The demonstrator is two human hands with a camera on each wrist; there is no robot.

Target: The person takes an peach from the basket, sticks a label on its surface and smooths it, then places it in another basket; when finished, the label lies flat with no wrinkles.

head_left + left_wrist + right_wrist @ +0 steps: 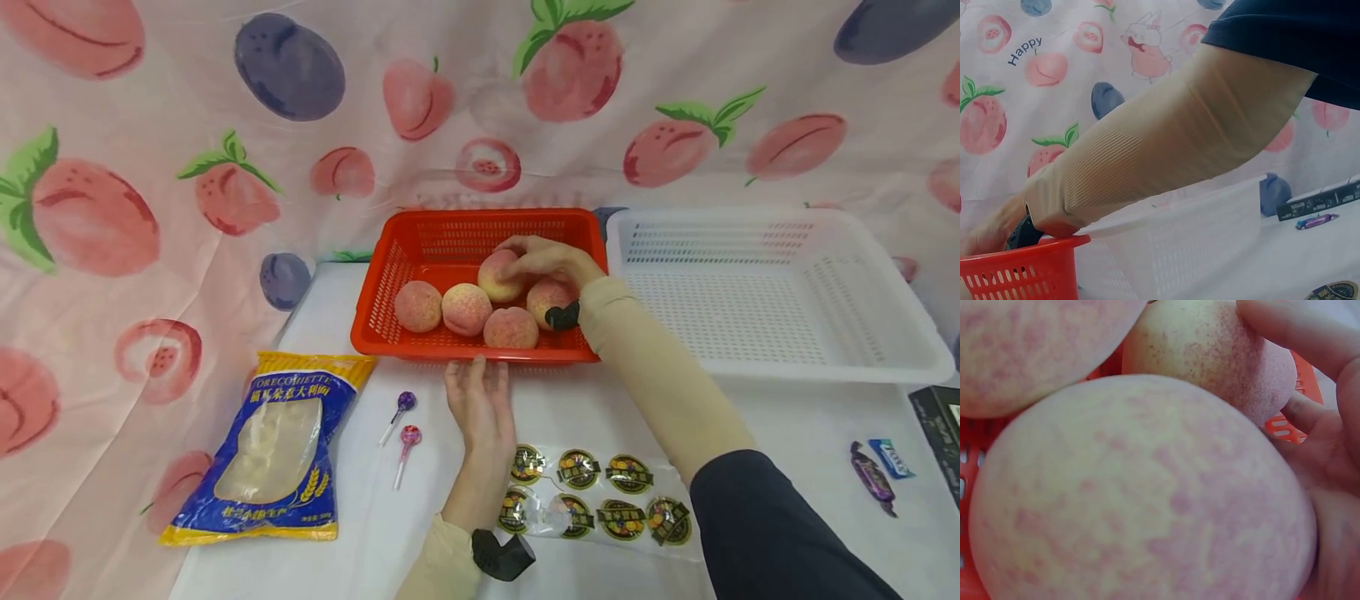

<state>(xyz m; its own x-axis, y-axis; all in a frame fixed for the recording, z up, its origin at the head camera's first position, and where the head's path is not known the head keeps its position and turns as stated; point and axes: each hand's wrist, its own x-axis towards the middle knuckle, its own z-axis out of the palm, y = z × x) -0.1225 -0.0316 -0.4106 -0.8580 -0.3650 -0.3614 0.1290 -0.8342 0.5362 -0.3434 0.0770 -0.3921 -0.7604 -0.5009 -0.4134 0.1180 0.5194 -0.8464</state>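
Observation:
My right hand (553, 257) reaches into the red plastic basket (375, 340) and grips a yellow-pink peach (497, 282) near its middle. In the right wrist view, thumb and fingers curl round that peach (1204, 356), while another peach (1141, 500) fills the foreground. Several more peaches lie in the basket, including one at the left (417, 306) and one partly under my right wrist (546, 300). My left hand (482, 417) has its fingers extended, fingertips right at the basket's front rim.
A white basket (765, 371) stands to the right. Left of my hands are a blue-and-yellow pasta bag (270, 450) and two lollipops (410, 435). Round stickers (622, 518) on a clear sheet lie in front. Wrapped candies (872, 479) and a black box (941, 433) are far right.

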